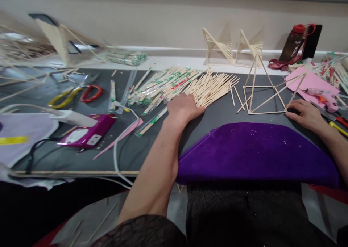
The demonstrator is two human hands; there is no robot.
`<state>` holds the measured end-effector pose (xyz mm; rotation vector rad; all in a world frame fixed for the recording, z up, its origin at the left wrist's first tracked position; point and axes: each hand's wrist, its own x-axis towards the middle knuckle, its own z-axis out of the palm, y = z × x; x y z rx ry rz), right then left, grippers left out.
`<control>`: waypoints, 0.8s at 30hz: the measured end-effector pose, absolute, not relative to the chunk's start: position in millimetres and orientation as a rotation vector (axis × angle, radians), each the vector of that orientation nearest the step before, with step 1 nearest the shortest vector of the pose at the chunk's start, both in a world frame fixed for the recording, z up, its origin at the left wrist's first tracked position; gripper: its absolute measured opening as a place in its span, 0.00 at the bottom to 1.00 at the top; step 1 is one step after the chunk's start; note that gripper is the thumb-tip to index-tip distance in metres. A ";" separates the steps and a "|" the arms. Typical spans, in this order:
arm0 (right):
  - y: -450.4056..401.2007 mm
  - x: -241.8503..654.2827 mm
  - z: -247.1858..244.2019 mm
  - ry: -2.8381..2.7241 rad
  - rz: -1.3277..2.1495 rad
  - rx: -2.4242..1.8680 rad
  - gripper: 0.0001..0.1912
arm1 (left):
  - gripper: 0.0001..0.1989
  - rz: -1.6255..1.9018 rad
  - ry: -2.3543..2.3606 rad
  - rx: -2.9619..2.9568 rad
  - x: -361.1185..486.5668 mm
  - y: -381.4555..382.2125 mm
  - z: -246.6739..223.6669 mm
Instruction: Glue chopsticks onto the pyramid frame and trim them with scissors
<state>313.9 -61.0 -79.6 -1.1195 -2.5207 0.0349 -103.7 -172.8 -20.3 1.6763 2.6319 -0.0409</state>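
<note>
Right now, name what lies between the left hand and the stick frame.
In the head view: a pile of bare sticks, then a few loose sticks near the frame.

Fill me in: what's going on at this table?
A person's left hand is at the near edge of a pile of loose sticks, while the right hand is at a bottom corner of an open stick frame. Whether either has a firm grip isn't clear. Two stick models stand by the wall, a pink glue gun lies to the right, and purple cloth covers the near edge.
</note>
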 end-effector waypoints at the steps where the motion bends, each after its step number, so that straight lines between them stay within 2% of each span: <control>1: -60.8 313.9 -79.5 -2.526 0.037 -1.116 0.20 | 0.30 -0.001 2.630 1.713 -99.3 -171.2 -18.1; 6: -60.9 313.5 -78.5 -2.549 0.055 -1.123 0.20 | 0.40 0.143 2.575 1.813 -74.0 -133.4 -7.9; 12: -62.6 311.9 -80.0 -2.522 0.050 -1.147 0.19 | 0.32 -0.051 2.457 1.750 -84.3 -73.5 -19.7; 18: -63.6 311.3 -79.8 -2.545 0.060 -1.147 0.19 | 0.25 -0.146 2.499 1.843 -103.5 -68.3 -24.9; 21: -64.6 310.9 -78.5 -2.535 0.074 -1.146 0.19 | 0.27 -0.188 2.543 1.820 -101.4 -71.2 -26.4; 24: -65.5 310.6 -77.4 -2.522 0.085 -1.147 0.18 | 0.30 -0.082 2.640 1.778 -95.4 -74.9 -31.7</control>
